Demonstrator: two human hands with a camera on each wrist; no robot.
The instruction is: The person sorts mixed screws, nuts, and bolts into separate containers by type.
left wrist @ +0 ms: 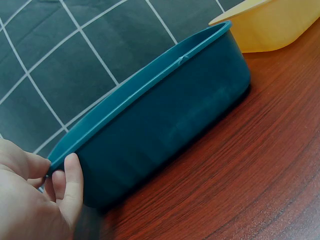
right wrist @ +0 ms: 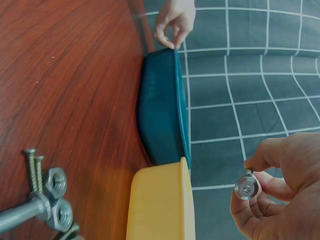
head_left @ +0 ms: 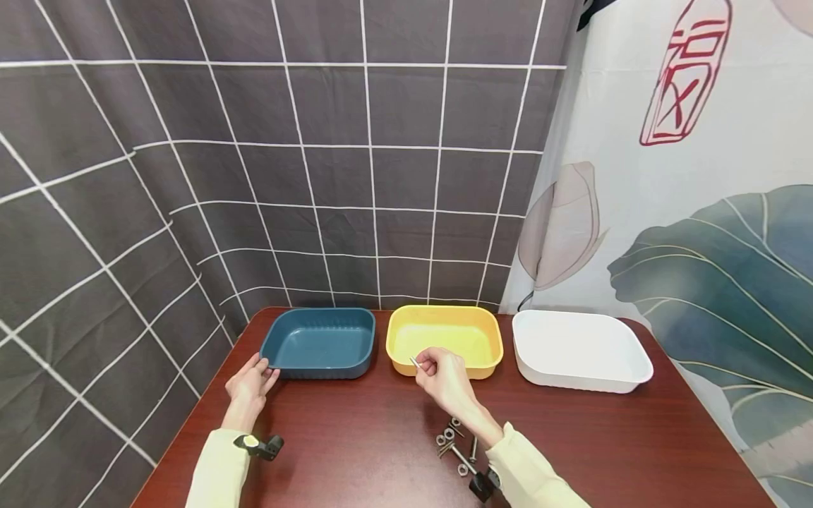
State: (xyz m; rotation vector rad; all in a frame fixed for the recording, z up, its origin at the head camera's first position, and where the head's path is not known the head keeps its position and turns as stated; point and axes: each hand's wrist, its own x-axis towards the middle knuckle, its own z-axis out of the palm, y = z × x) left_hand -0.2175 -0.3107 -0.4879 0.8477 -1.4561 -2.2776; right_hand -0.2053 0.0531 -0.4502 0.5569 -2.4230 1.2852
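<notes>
My left hand (head_left: 249, 384) pinches the rim of the dark blue plastic tray (head_left: 320, 373) at its near left corner. In the left wrist view its thumb and fingers (left wrist: 74, 180) are on either side of that rim. Above the front side of the yellow tray (head_left: 406, 316), my right hand (head_left: 449, 382) holds a small metal bolt between thumb and fingertips. The right wrist view shows the round head of this bolt (right wrist: 246, 189), with a hex socket in it. Its shank is mostly hidden by the fingers.
A white tray (head_left: 581, 349) stands right of the yellow one. Below my right forearm, loose nuts (head_left: 449, 434), thin screws (right wrist: 34, 170) and a larger bolt (head_left: 462, 458) lie on the reddish-brown table (head_left: 356, 437). A dark grid-patterned cloth (head_left: 406, 176) hangs behind.
</notes>
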